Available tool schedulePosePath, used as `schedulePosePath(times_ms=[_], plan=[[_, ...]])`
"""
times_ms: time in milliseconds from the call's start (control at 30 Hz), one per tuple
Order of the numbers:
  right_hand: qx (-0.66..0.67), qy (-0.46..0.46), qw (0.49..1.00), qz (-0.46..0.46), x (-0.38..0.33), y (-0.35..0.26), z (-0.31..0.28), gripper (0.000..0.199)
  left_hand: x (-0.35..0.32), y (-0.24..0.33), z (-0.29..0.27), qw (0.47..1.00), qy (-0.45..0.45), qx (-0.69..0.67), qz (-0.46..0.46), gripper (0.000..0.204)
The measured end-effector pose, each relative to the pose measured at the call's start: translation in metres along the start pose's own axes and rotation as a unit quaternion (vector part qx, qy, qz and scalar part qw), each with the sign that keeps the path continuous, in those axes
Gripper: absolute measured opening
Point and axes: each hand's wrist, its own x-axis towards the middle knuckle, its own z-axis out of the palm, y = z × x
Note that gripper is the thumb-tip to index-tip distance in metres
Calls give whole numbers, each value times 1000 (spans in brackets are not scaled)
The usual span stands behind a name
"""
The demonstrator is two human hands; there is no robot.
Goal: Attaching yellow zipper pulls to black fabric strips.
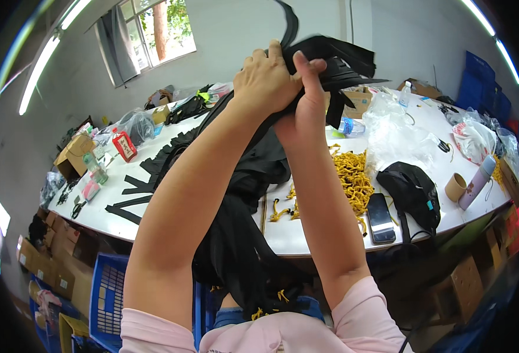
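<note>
Raised above the table, my left hand is closed round a bundle of black fabric strips, whose loose ends fan out to the right and upward. Just beside it, my right hand grips the same bundle from below, thumb pointing up. More black strips hang from the table edge down to my lap, where a few yellow cord ends show. On the table to the left, further black strips lie spread out. A pile of knotted yellow cords lies by my right forearm.
On the white table, a phone, a black backpack, a purple bottle and clear plastic lie to the right. A red bottle and scissors are at left. A blue crate stands below.
</note>
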Motion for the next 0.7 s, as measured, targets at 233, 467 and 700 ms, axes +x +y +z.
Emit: schedulePosePath(times_ms=[233,467,700], plan=[[45,137,986,78,3,-14,-39,24,12,-30,10,958,-161,-94,216,81],[40,2,996,77,-10,-17,-35,35,6,-28,-30,906,-348,-216,-111,61],[-245,-26,967,-62,-30,-21,-15,43,-33,-27,-62,853,-343,-386,-71,51]])
